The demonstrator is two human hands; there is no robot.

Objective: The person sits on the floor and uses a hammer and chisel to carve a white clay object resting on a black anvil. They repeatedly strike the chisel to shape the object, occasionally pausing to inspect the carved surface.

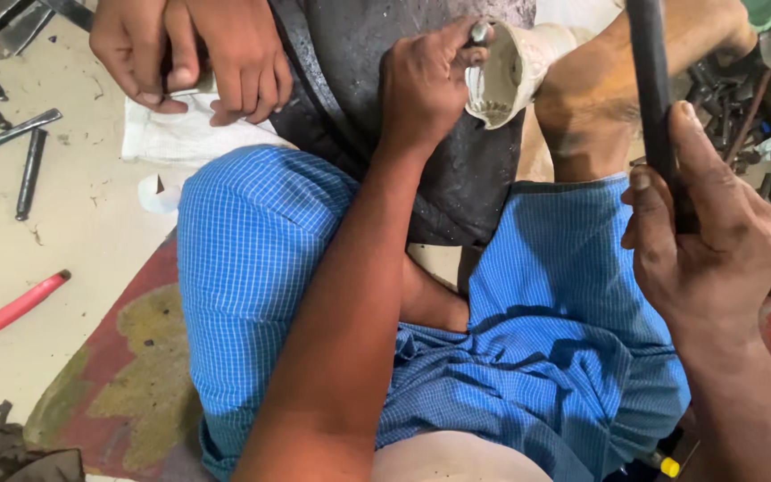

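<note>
Fingers of left hand (421, 85) pinch a metal punch (478, 34); right hand (707, 236) grips a dark rod (651, 89).

Matt dark metal handle (651, 89); white cup-shaped piece (503, 76) looks dull plastic w/ rough, gritty rim; black block (457, 170) matt, scuffed; checked blue cloth (252, 259) soft; floor (64, 223) rough, stained.

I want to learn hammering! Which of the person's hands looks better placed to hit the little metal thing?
Probably the right hand: its fingers wrap the dark handle raised above. The left hand is busy pinching the small metal tool against the white piece.
</note>
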